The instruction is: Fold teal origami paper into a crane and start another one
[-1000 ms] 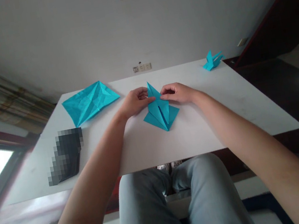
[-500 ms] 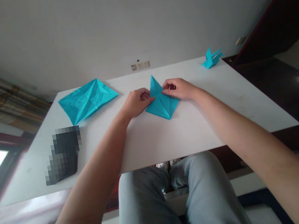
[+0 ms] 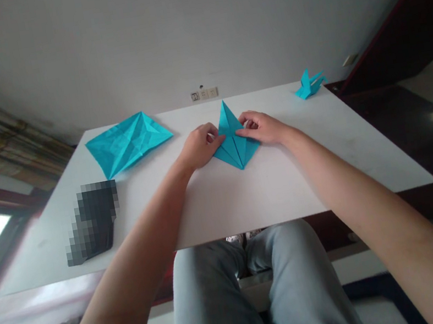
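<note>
A blue folded paper point(image 3: 235, 150) lies on the white table in front of me, kite-shaped, with one point towards the wall and a blunter corner towards me. Creases and a middle slit run down its near half. My left hand point(image 3: 202, 145) grips its left edge, thumb on top and fingers curled at the side. On the opposite edge my right hand point(image 3: 263, 127) does the same, its thumb pressed on the paper near the middle. The undersides of the fingers are hidden.
A creased blue sheet point(image 3: 129, 141) lies at the table's back left. At the back right corner stands a blue paper crane point(image 3: 309, 85). A dark, pixelated object point(image 3: 95, 219) rests at the left. The white table point(image 3: 249, 206) ends just before my knees.
The folded paper has turned slightly, and its far point now sits more upright and higher in view. Both hands still hold its sides, with small shifts of the fingers.
</note>
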The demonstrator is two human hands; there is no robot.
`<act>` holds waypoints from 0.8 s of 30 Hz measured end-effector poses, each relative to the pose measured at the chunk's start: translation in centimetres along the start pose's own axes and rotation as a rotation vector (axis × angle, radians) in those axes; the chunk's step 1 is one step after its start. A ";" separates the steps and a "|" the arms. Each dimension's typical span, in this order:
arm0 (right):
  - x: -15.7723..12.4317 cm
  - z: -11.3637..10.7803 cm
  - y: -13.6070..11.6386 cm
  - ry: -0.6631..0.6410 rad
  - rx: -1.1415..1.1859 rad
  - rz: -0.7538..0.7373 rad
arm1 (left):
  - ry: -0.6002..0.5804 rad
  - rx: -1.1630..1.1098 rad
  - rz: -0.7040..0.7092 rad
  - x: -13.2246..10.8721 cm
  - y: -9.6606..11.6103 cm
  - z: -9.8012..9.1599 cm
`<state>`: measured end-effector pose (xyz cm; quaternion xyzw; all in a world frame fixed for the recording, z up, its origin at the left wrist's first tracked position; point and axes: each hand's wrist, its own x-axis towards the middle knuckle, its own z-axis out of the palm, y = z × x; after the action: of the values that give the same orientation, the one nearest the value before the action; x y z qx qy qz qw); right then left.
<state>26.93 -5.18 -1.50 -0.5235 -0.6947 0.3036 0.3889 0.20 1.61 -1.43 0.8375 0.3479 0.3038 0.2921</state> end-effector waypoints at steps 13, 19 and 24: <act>0.5 0.7 -0.1 0.056 0.226 0.046 | 0.051 -0.532 -0.063 0.5 -0.5 1.7; 0.3 0.6 -1.0 0.051 0.244 0.017 | 0.193 -0.332 0.063 0.4 -0.4 1.5; 0.5 1.1 -1.1 0.066 0.263 -0.080 | 0.204 -0.011 0.216 0.1 0.6 0.7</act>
<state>25.38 -5.04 -1.04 -0.4497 -0.6561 0.3586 0.4886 0.94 1.16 -1.46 0.8331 0.2821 0.4189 0.2255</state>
